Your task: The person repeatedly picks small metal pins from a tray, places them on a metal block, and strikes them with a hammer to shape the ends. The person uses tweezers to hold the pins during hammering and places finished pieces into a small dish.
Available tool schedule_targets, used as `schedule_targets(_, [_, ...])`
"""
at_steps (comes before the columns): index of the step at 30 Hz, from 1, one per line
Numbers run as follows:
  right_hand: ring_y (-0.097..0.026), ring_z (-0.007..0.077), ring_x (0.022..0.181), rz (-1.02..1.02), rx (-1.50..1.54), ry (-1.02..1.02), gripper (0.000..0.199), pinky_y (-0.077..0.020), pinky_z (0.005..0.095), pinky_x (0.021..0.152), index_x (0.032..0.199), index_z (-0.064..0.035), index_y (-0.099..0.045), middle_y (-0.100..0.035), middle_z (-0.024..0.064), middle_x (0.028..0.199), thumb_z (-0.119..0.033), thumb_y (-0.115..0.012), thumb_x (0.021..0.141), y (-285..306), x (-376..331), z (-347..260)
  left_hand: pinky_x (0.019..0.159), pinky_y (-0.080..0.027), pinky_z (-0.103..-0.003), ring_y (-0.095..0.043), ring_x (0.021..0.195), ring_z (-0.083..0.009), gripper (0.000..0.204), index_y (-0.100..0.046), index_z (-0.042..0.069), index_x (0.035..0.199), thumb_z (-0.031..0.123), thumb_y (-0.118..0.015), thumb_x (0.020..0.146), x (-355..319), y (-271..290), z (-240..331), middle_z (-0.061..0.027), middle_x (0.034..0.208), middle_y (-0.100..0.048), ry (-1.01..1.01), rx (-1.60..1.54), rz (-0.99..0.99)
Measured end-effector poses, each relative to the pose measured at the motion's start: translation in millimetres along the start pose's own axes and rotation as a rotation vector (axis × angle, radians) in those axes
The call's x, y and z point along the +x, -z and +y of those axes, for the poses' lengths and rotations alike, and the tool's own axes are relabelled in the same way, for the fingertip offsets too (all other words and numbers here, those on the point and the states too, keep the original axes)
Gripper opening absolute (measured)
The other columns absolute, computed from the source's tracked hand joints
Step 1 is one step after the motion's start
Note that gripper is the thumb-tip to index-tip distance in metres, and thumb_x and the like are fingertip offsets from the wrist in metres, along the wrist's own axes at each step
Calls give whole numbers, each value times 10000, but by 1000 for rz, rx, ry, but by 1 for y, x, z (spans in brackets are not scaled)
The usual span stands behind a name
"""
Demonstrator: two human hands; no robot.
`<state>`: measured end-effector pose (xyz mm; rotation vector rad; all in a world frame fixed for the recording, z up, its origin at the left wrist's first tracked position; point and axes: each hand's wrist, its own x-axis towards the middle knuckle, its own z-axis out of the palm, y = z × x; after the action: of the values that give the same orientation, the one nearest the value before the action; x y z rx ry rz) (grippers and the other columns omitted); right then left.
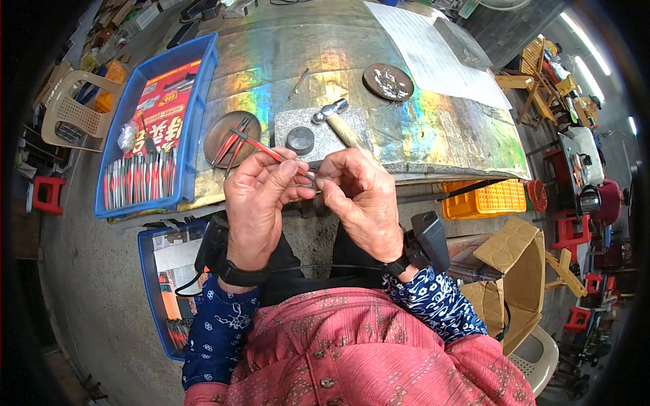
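Closely in front of the chest, in the head view, a thin red-handled tool (271, 153) is held between both hands, just above the near edge of the worktop (433, 128). The left hand (261, 196) is pinched on the red shaft w/ thumb and forefinger; the right hand (359, 196) is pinched at the metal tip end, approx. where the two hands meet. It is judged that the piece is kept high and near the eyes because the tip is small and fine work is needed there. What exactly is gripped at the tip cannot be told, too small.

Just beyond the hands, 1 grey stone slab (323, 132) is laid on the worktop, and on it 1 dark round block (300, 140) and 1 hammer (333, 114) w/ a wooden handle are rested, prob. within easy reach for striking.

2 round dishes are counted: a brown one (223, 132) at the left of the slab w/ a few red-handled pieces crossed in it, and a dark one (388, 82) farther off w/ small shiny bits.

2 blue trays are seen: one (142, 81) on the worktop at left, where many red and silver pieces (139, 177) are lined in a row, too many to count; a second one (150, 271) lower, by the left knee. 1 orange crate (484, 199) is placed under the worktop at right.
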<state>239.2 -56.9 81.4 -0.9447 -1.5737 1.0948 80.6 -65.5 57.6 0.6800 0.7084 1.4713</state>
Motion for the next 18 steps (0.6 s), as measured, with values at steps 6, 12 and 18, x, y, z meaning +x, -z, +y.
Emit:
schedule_targets(6, [-598,202,654,35,-266,67,135,-482,300,591,949,16,-589,-604,112,781,30,-653,830,1,-4,0,708,-605,-309,-685,794,-190,155,-576,-20,1087,36,-574,943,-1,5,-5,-147,959,-673,-3,-116,-10])
schedule_targets(12, [-615,340,689,-19,-399,127,89,-487,374,612,873,11,-580,-603,172,776,0,-657,829,-1,-8,3,683,-597,-300,-683,767,-191,162,-593,-29,1071,44,-610,927,-5,6,-9,-156,937,-681,10,-84,30])
schedule_targets(18, [-619,351,700,31,-393,124,74,-489,391,616,877,11,-593,-605,178,777,-6,-652,837,-7,1,8,669,-594,-293,-679,750,-190,146,-576,-27,1055,55,-598,938,1,4,-9,-140,912,-671,-22,9,72])
